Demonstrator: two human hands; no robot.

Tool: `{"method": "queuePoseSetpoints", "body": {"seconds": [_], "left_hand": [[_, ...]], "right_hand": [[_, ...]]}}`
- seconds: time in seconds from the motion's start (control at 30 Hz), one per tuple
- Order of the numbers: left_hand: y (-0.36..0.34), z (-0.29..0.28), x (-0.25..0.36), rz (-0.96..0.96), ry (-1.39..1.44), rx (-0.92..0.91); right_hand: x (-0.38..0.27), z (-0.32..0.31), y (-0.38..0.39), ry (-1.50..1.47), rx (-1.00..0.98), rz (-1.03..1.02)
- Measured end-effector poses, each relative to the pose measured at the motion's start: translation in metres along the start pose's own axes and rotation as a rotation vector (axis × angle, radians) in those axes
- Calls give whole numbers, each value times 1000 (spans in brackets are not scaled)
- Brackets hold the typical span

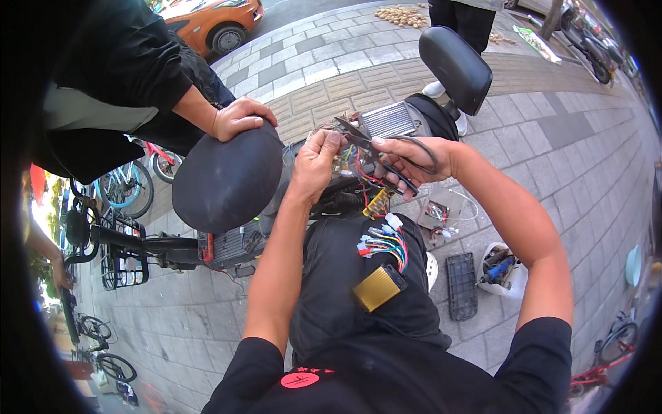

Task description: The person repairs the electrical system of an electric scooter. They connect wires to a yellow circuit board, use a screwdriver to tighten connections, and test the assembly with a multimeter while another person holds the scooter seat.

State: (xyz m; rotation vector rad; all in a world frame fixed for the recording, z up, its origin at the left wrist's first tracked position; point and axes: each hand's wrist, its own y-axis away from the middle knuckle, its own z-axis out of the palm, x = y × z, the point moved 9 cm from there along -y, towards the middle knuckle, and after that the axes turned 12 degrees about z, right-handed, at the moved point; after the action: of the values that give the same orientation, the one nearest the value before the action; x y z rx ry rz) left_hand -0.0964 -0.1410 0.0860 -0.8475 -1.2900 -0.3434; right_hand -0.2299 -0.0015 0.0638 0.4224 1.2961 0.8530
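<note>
My right hand [427,164] grips a pair of scissors [356,132] with large dark loop handles, and its blades point toward my left hand. Fingertips of my left hand [314,164] are pinched together on thin wires beside the blades. Below them, red, blue and yellow wires [357,164] come out of the electric bike. A silver finned box [389,120] lies just beyond the scissors. On my dark-trousered lap rests a gold finned controller box [379,287], with a bundle of coloured wires [389,245] ending in white, red and blue connectors.
Another person's hand [243,119] presses on the bike's black saddle [231,181]. A black backrest pad [455,70] rises at the far right. On the paving lie a black plastic cover [461,286], a white tool container [516,281] and a clear bag of small parts [440,210].
</note>
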Motion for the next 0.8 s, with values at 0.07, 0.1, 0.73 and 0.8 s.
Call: {"method": "queuePoseSetpoints", "body": {"seconds": [0.07, 0.1, 0.73, 0.8], "left_hand": [[4, 2, 4, 35, -32, -19], [6, 2, 5, 27, -22, 5], [8, -3, 45, 335, -396, -37], [10, 3, 59, 385, -504, -32]], "right_hand": [[-4, -2, -7, -27, -9, -21], [-4, -2, -9, -41, -14, -32], [-1, 5, -4, -63, -67, -191], [-2, 4, -2, -94, -74, -197]]}}
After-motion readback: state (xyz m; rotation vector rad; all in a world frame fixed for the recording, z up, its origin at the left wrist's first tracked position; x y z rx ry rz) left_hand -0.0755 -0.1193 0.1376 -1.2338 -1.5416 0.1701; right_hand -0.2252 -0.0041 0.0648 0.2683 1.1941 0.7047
